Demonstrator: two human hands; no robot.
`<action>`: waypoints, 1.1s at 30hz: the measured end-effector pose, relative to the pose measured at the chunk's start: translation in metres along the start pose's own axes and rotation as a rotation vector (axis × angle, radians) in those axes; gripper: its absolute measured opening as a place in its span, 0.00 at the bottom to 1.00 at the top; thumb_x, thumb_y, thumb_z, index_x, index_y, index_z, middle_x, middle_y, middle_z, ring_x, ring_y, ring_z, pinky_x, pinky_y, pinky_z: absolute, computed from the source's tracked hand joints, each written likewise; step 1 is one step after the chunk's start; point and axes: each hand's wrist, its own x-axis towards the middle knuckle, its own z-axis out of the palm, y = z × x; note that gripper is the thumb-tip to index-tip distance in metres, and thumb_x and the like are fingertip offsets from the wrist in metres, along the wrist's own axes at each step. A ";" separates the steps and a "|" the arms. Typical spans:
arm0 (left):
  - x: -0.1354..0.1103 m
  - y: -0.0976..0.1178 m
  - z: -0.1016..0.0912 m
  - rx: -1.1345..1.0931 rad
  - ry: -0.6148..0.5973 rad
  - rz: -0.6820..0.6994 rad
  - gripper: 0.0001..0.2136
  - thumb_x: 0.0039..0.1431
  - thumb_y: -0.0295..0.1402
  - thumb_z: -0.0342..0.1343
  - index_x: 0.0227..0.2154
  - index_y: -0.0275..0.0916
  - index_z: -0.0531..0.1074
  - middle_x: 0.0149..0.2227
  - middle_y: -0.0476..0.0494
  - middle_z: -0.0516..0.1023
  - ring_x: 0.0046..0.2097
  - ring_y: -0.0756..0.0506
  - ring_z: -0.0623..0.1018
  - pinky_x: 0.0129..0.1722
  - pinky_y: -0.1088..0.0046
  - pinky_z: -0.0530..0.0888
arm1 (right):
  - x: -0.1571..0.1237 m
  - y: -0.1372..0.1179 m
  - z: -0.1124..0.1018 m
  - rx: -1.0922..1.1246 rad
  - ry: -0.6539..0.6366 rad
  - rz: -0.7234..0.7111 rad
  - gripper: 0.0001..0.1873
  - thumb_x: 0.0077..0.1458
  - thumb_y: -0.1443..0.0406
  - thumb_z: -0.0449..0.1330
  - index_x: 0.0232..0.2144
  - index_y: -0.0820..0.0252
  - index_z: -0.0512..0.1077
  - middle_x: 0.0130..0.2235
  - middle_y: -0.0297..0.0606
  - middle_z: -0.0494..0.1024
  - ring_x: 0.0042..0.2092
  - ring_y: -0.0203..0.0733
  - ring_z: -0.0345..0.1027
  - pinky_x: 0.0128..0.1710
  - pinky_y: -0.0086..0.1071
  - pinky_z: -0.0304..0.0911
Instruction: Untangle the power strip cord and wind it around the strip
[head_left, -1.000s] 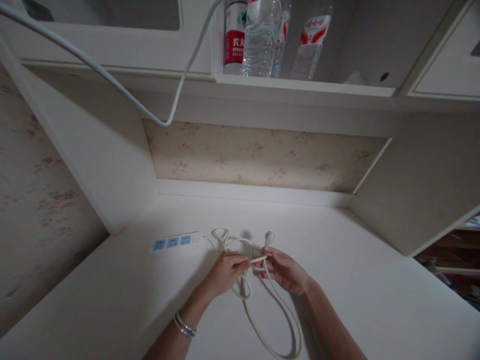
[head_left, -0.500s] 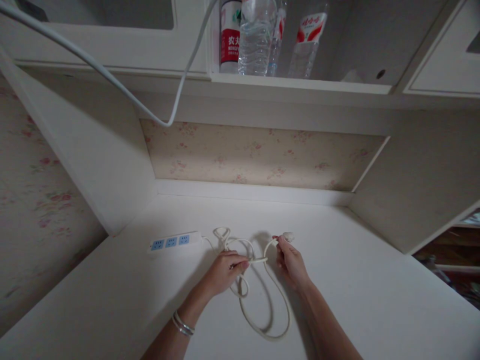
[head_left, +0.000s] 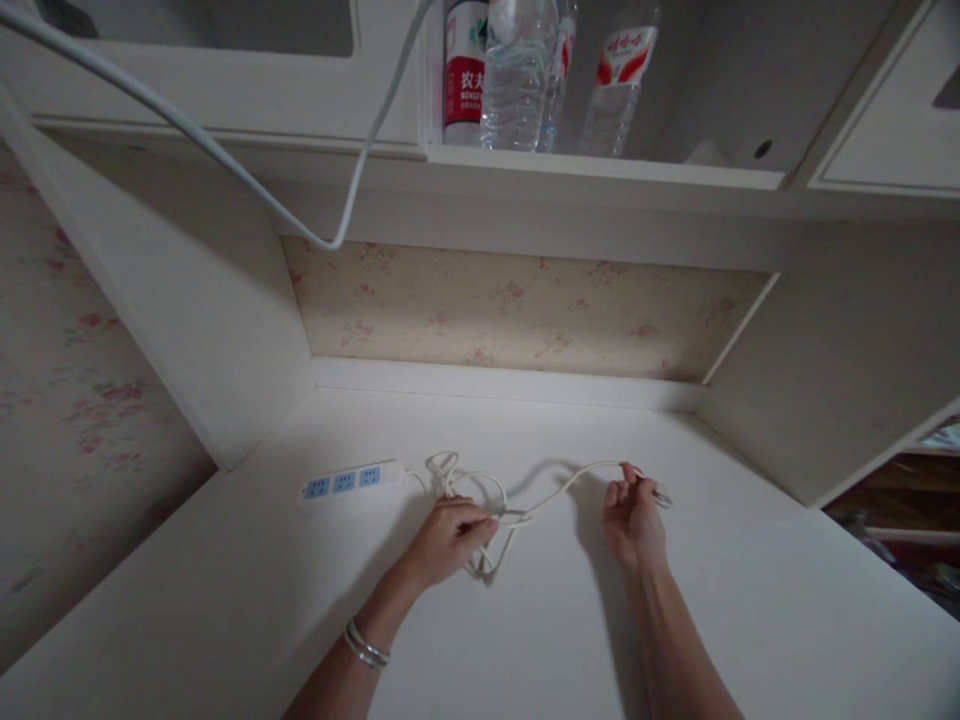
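Observation:
A white power strip (head_left: 386, 474) with blue sockets lies on the white desk, left of my hands. Its cream power cord (head_left: 559, 492) runs out of the strip's right end into a loose tangle of loops. My left hand (head_left: 454, 535) is closed, pinching the cord beside the tangle. Further right, my right hand (head_left: 634, 510) grips the cord close to the plug (head_left: 661, 496), which sticks out past the fingers. Between both hands the cord rises in a shallow curve over the desk.
Cabinets with an open shelf (head_left: 600, 168) overhang the desk (head_left: 375, 610); plastic bottles (head_left: 514, 90) stand there. A thick white cable (head_left: 262, 192) hangs at upper left, in front of the cabinet. Side panels (head_left: 832, 340) bound the desk left and right.
My right hand has moved right with the plug end, drawing the large loop in front out into a longer stretch of cord. My left hand has stayed nearly in place.

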 end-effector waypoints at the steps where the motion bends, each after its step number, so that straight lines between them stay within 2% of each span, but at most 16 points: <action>1: 0.000 0.000 0.000 0.013 -0.001 0.007 0.20 0.63 0.40 0.50 0.17 0.37 0.66 0.19 0.52 0.63 0.27 0.51 0.66 0.32 0.75 0.59 | 0.004 -0.005 -0.004 0.031 0.040 -0.017 0.06 0.58 0.59 0.58 0.34 0.55 0.72 0.34 0.26 0.77 0.23 0.25 0.66 0.27 0.20 0.69; 6: -0.001 -0.007 0.003 0.051 0.003 0.003 0.24 0.62 0.43 0.50 0.13 0.37 0.57 0.16 0.54 0.57 0.24 0.52 0.63 0.32 0.73 0.59 | 0.019 -0.028 -0.019 0.130 0.159 -0.080 0.12 0.63 0.62 0.52 0.29 0.53 0.72 0.25 0.26 0.74 0.25 0.28 0.68 0.29 0.22 0.70; 11: -0.003 -0.013 -0.002 -0.012 0.031 -0.066 0.25 0.61 0.37 0.50 0.12 0.38 0.50 0.15 0.55 0.53 0.22 0.53 0.61 0.32 0.73 0.59 | 0.027 -0.045 -0.032 0.271 0.241 -0.087 0.11 0.61 0.59 0.54 0.28 0.52 0.71 0.23 0.25 0.75 0.30 0.30 0.71 0.28 0.22 0.71; 14: -0.004 -0.010 -0.006 -0.074 0.036 -0.114 0.22 0.59 0.34 0.51 0.12 0.38 0.53 0.17 0.54 0.56 0.24 0.52 0.63 0.30 0.73 0.59 | 0.024 -0.047 -0.031 0.330 0.216 -0.059 0.09 0.60 0.58 0.56 0.30 0.53 0.71 0.24 0.23 0.76 0.30 0.28 0.71 0.29 0.21 0.70; 16: -0.004 -0.008 -0.006 -0.149 0.049 -0.130 0.17 0.58 0.34 0.52 0.15 0.37 0.61 0.23 0.51 0.63 0.28 0.51 0.67 0.31 0.74 0.61 | 0.017 -0.044 -0.025 0.349 0.172 -0.002 0.08 0.58 0.58 0.58 0.31 0.54 0.71 0.26 0.23 0.76 0.28 0.27 0.70 0.29 0.21 0.69; 18: -0.002 -0.010 -0.005 -0.216 0.135 -0.135 0.11 0.58 0.34 0.51 0.21 0.37 0.69 0.31 0.47 0.68 0.35 0.48 0.70 0.36 0.74 0.65 | 0.009 -0.039 -0.017 0.322 0.092 0.075 0.07 0.54 0.58 0.62 0.32 0.53 0.71 0.28 0.23 0.76 0.26 0.27 0.68 0.29 0.23 0.69; 21: 0.002 -0.025 0.000 -0.307 0.378 -0.177 0.07 0.56 0.31 0.49 0.33 0.38 0.72 0.39 0.44 0.69 0.43 0.46 0.71 0.43 0.71 0.67 | -0.002 -0.030 -0.007 0.244 -0.014 0.140 0.11 0.51 0.58 0.65 0.37 0.50 0.71 0.29 0.23 0.75 0.25 0.27 0.66 0.29 0.26 0.69; 23: 0.004 -0.039 0.003 -0.382 0.516 -0.234 0.12 0.51 0.27 0.49 0.39 0.39 0.70 0.42 0.44 0.69 0.44 0.45 0.72 0.43 0.70 0.69 | -0.006 -0.026 -0.002 0.211 -0.067 0.148 0.12 0.52 0.58 0.65 0.40 0.48 0.71 0.29 0.22 0.74 0.25 0.27 0.65 0.28 0.25 0.68; 25: 0.005 -0.051 0.003 -0.363 0.594 -0.290 0.15 0.47 0.24 0.48 0.40 0.39 0.68 0.43 0.43 0.69 0.44 0.45 0.73 0.42 0.70 0.70 | -0.008 -0.025 0.000 0.195 -0.101 0.143 0.13 0.52 0.56 0.64 0.40 0.46 0.71 0.29 0.22 0.73 0.25 0.27 0.64 0.27 0.25 0.66; 29: 0.002 -0.064 -0.006 -0.154 0.641 -0.404 0.12 0.50 0.25 0.47 0.37 0.38 0.68 0.42 0.42 0.70 0.40 0.47 0.74 0.38 0.71 0.72 | -0.008 -0.027 0.000 0.152 -0.095 0.119 0.14 0.52 0.54 0.63 0.41 0.43 0.70 0.31 0.22 0.72 0.26 0.27 0.63 0.27 0.23 0.65; 33: -0.006 -0.070 -0.019 0.040 0.610 -0.502 0.11 0.49 0.24 0.49 0.37 0.37 0.70 0.40 0.40 0.73 0.39 0.45 0.74 0.44 0.67 0.69 | -0.008 -0.025 0.000 0.062 -0.093 0.116 0.17 0.51 0.51 0.62 0.44 0.41 0.68 0.33 0.23 0.71 0.27 0.27 0.64 0.27 0.24 0.66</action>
